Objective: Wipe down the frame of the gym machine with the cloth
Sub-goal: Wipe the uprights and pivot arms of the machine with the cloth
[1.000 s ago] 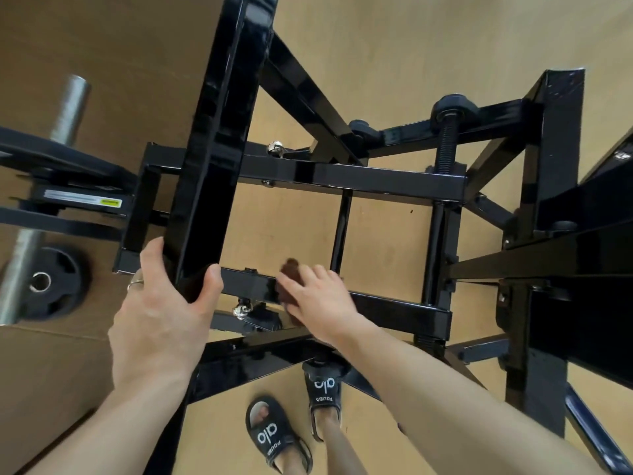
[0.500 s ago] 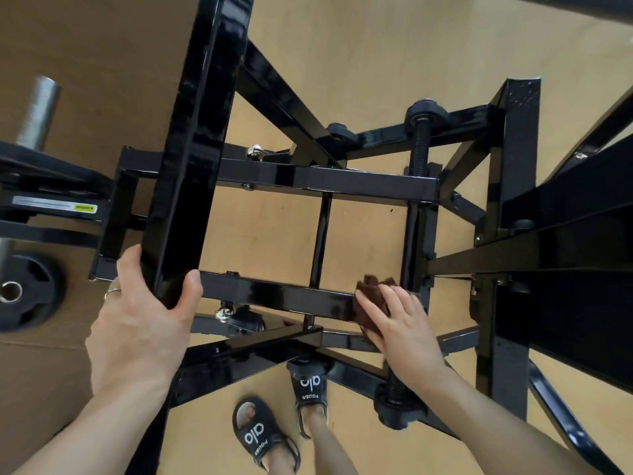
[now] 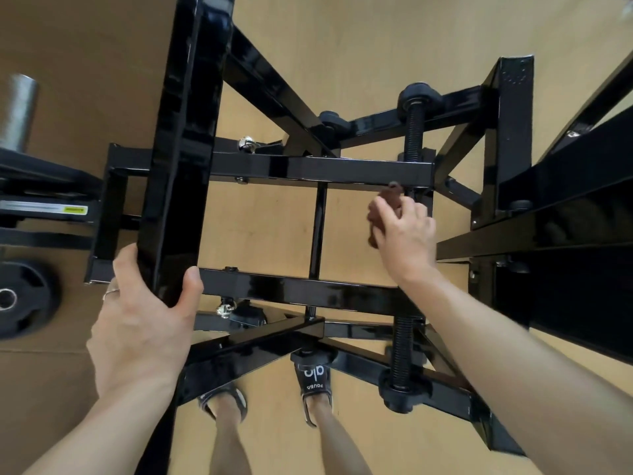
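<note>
since half a second ago the right hand has lifted off the near crossbar and moved up to the far crossbar, just beside the threaded rod. its fingers are curled around the brown cloth, which is blurred and mostly hidden behind the hand; whether the cloth touches the bar is hard to tell. the left hand still grips the lower end of the wide black beam of the frame, thumb on one side and fingers on the other, a ring showing. a weight plate lies at the left edge, partly cut off. two sandalled feet show through the frame below.
</note>
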The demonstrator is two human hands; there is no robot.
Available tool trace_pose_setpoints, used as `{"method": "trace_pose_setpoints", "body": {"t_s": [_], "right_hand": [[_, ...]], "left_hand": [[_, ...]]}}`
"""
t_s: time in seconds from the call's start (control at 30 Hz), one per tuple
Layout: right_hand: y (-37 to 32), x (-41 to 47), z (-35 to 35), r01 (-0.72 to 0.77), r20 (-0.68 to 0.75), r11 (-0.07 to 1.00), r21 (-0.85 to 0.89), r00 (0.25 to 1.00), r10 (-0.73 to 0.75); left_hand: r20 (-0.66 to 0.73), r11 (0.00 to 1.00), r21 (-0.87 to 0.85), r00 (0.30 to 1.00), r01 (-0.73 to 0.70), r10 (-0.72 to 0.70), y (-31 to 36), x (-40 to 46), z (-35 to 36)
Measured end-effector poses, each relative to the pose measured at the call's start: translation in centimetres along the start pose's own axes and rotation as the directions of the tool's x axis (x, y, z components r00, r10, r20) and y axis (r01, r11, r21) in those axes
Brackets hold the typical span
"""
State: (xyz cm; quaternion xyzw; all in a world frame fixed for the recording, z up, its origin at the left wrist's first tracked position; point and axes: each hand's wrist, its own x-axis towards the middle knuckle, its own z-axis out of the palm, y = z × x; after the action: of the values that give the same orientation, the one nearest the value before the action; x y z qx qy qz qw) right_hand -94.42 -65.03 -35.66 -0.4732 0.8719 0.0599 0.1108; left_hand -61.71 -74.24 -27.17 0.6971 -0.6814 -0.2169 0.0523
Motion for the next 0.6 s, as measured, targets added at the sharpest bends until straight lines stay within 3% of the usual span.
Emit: {"method": "trace_pose_setpoints", "body": {"t_s": [0.07, 0.13, 0.3, 0.47, 0.6], "right_hand": [[2.6, 1.5, -0.7, -0.064, 0.059, 0.995, -0.081, 0.996, 0.069], [3.2, 2.4, -0.4, -0.03, 0.167, 0.992, -0.121, 0.985, 0.05], [2.3, 2.4, 0.0, -0.115, 0.208, 0.993, -0.04, 0.971, 0.121], [1.9, -3.9, 0.1, -0.228, 0.376, 0.968, 0.1, 0.91, 0.176], [2.9, -3.8, 0.2, -0.177, 0.468, 0.982, 0.067, 0.875, 0.126]], "left_hand": [[0.006, 1.0, -0.016, 1.0, -0.009, 0.009, -0.1, 0.0, 0.0], [0.008, 1.0, -0.028, 1.0, -0.005, 0.005, -0.2, 0.0, 0.1], [0.019, 0.999, -0.035, 1.0, 0.004, -0.004, -0.4, 0.1, 0.2], [0.043, 0.999, -0.036, 0.999, 0.023, -0.022, 0.0, 0.0, -0.2], [0.05, 0.998, -0.045, 0.998, 0.034, -0.031, -0.3, 0.1, -0.1]]}}
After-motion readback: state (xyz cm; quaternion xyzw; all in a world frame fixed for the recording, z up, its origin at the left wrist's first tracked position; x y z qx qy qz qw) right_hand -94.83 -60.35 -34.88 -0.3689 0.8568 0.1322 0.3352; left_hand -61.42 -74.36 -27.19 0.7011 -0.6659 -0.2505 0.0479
